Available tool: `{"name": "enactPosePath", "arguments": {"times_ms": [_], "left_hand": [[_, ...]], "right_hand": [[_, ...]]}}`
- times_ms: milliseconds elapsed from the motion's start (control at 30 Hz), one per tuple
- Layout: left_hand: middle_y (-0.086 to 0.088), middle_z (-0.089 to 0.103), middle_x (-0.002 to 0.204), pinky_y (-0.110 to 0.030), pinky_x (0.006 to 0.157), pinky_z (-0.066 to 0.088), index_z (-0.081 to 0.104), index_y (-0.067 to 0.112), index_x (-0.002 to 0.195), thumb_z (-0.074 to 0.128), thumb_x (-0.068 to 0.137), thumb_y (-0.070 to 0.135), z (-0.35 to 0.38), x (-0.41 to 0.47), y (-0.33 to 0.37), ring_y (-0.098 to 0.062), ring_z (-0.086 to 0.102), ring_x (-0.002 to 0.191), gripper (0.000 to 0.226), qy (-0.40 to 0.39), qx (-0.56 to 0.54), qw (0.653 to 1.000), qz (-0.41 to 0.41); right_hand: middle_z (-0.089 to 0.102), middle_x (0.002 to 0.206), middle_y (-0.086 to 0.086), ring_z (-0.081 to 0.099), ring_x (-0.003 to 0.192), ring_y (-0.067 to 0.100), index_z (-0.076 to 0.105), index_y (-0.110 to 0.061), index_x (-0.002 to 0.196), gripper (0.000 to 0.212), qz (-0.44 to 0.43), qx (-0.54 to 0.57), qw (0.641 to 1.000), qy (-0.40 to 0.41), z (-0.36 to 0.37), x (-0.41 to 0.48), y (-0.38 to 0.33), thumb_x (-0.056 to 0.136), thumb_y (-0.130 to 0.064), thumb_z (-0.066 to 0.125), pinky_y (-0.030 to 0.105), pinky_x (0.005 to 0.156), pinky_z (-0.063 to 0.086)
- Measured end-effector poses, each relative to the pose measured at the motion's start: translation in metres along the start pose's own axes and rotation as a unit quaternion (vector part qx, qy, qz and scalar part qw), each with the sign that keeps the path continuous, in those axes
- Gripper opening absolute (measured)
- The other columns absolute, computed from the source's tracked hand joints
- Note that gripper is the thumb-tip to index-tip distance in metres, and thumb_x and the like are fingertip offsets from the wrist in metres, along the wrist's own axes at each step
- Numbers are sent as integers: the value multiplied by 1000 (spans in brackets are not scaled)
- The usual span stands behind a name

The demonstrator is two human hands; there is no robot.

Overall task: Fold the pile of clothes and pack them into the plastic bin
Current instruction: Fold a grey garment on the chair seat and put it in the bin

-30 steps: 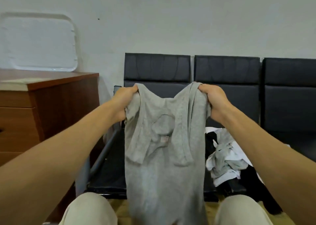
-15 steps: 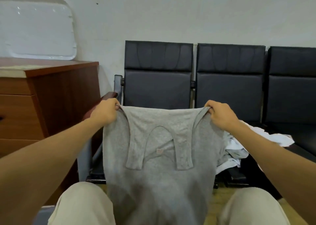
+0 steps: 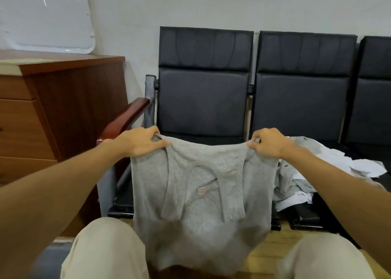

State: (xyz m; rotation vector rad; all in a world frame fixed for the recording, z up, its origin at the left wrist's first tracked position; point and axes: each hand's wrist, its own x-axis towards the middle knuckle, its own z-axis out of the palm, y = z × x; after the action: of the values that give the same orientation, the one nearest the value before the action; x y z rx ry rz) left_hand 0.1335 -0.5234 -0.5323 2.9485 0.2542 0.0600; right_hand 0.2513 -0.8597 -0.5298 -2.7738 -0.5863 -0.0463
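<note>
Pinching grey tank top [image 3: 201, 225] by its upper corners: left hand [image 3: 137, 143], right hand [image 3: 270, 143]. Clothes pile [image 3: 296, 183] beside it, rightward.

A bench of black padded seats [image 3: 203, 105] is standing against the wall, with a reddish wooden armrest [image 3: 124, 117] capping its left end. On the middle seat a pile of clothes [image 3: 296, 183] is lying loose and unfolded. It is made up of grey and white garments, and the white pieces [image 3: 364, 166] are spreading toward the right-hand seat. A grey tank top [image 3: 201, 194] is hanging across the front of the left seat; contact with the cushion cannot be determined. The bench is resting on a wooden floor [image 3: 266, 253].
</note>
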Motion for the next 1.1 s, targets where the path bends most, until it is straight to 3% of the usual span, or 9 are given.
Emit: {"name": "enactPosePath", "arguments": {"times_ms": [67, 167, 233, 367, 500, 667, 867, 1000, 1100], "left_hand": [[-5, 64, 108, -35, 78, 45, 56, 21, 108, 43, 95, 54, 9, 10, -5, -25, 60, 97, 37, 59, 20, 998, 4], [-5, 66, 103, -38, 81, 48, 63, 24, 92, 48, 96, 38, 21, 28, -12, -27, 61, 96, 21, 128, -76, 989, -19], [-2, 65, 98, -38, 84, 48, 66, 22, 91, 53, 93, 37, 29, 44, -16, -25, 61, 95, 20, 88, -132, 987, -34], [2, 64, 96, -34, 83, 45, 66, 21, 94, 60, 88, 49, 45, 81, -23, -17, 59, 93, 29, -42, -195, 979, -41], [-2, 66, 95, -30, 78, 46, 68, 18, 94, 57, 93, 42, 68, 126, -37, -19, 61, 91, 26, 30, -217, 972, -90], [-6, 65, 98, -40, 84, 52, 66, 20, 94, 55, 94, 41, 102, 184, -51, -26, 61, 94, 24, 90, -208, 963, -144], [-10, 60, 111, -37, 77, 47, 62, 13, 111, 47, 100, 32, 148, 241, -56, -28, 58, 99, 27, 125, -145, 970, -150], [-13, 49, 127, -42, 91, 47, 52, 14, 123, 48, 99, 33, 179, 256, -61, -29, 54, 108, 31, 100, -132, 974, -154], [-13, 29, 142, -44, 106, 28, 29, 17, 145, 51, 96, 33, 189, 243, -57, -32, 32, 130, 56, 66, -51, 988, -128]], "right_hand": [[65, 93, 6, 59, 82, 22, 57, -25, 76, 20, 2, 0, 999, 33, 8, 12, 3, 94, -31, 56, 37, 72, 52], [65, 89, 6, 61, 83, 28, 64, -20, 87, 18, 21, -22, 995, 100, 22, 29, 3, 95, -35, 57, 36, 68, 51], [64, 88, 9, 61, 85, 32, 64, -18, 90, 20, 29, -55, 989, 134, 32, 44, 3, 95, -35, 56, 34, 64, 44], [66, 103, 8, 61, 95, 32, 65, -18, 102, 19, 12, -71, 990, 120, 59, 87, 10, 98, -31, 52, 33, 65, 39], [61, 107, 7, 59, 96, 31, 56, -14, 104, 12, 6, -107, 988, 109, 90, 130, 19, 99, -20, 47, 33, 67, 37], [61, 100, 10, 59, 90, 31, 53, -8, 101, 8, 1, -130, 987, 97, 123, 183, 29, 97, -12, 48, 36, 65, 41], [64, 106, 11, 59, 99, 31, 57, -8, 109, 14, -14, -167, 982, 86, 166, 232, 40, 97, -14, 52, 37, 78, 42], [60, 116, 9, 51, 112, 30, 55, -13, 119, 23, 15, -192, 980, 54, 193, 241, 45, 97, -19, 49, 39, 92, 36], [54, 124, 7, 45, 118, 28, 50, -16, 127, 32, 24, -175, 983, 43, 202, 227, 46, 95, -19, 49, 41, 98, 29]]}}
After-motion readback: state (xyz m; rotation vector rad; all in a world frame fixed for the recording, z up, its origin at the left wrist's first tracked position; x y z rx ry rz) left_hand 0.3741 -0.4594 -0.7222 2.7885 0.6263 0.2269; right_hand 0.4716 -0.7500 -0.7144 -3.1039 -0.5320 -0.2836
